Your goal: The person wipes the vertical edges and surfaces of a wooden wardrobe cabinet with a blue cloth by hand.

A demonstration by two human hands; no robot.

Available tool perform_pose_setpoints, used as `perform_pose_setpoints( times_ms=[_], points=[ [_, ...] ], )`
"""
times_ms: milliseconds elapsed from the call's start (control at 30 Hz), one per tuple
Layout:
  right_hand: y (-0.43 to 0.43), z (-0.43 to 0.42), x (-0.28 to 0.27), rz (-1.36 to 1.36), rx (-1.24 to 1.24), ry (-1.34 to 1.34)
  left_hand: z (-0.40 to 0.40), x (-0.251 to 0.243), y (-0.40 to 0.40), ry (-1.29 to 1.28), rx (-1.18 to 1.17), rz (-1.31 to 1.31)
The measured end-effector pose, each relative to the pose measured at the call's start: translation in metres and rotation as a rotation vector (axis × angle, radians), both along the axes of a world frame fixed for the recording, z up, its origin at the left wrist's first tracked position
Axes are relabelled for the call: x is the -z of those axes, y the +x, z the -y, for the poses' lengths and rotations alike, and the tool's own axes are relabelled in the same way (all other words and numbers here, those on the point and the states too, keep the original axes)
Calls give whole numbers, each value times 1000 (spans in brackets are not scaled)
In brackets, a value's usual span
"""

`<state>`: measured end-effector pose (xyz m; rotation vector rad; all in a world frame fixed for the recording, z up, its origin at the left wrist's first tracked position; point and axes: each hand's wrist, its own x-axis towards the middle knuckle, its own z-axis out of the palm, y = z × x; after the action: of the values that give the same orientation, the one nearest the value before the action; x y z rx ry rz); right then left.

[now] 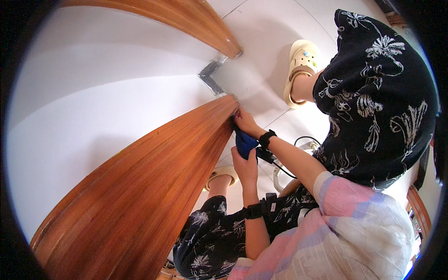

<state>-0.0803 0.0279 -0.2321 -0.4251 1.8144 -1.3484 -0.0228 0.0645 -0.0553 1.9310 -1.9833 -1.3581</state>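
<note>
A dark blue cloth (245, 142) hangs bunched beside the lower end of a brown wooden door frame (150, 175). My left hand (246, 167) grips the cloth's bulk, thumb up along its side. Just beyond it, my right hand (246, 122) pinches the cloth's far end, its fingertips against the foot of the frame near the floor. The exact hold of those fingertips is partly hidden. Each wrist wears a black strap; a small black device (271, 202) sits by the left one.
White wall (105, 87) meets pale floor tiles (259, 77), with a grey corner skirting (211, 77) between two wooden frame feet. A second wooden frame (196, 21) rises beyond. My cream clogs (303, 57) stand on the floor. A black cable (285, 170) loops near a white object (278, 178).
</note>
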Motion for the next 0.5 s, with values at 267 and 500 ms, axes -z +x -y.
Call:
perform_pose_setpoints(
  times_ms=[267,500],
  points=[
    [-1,3,-16,17,59,-88,-1,-6,0,-50,17,-80],
    [-12,6,-52,213,-71,-124,9,-30,14,-73,54,-101]
  ],
)
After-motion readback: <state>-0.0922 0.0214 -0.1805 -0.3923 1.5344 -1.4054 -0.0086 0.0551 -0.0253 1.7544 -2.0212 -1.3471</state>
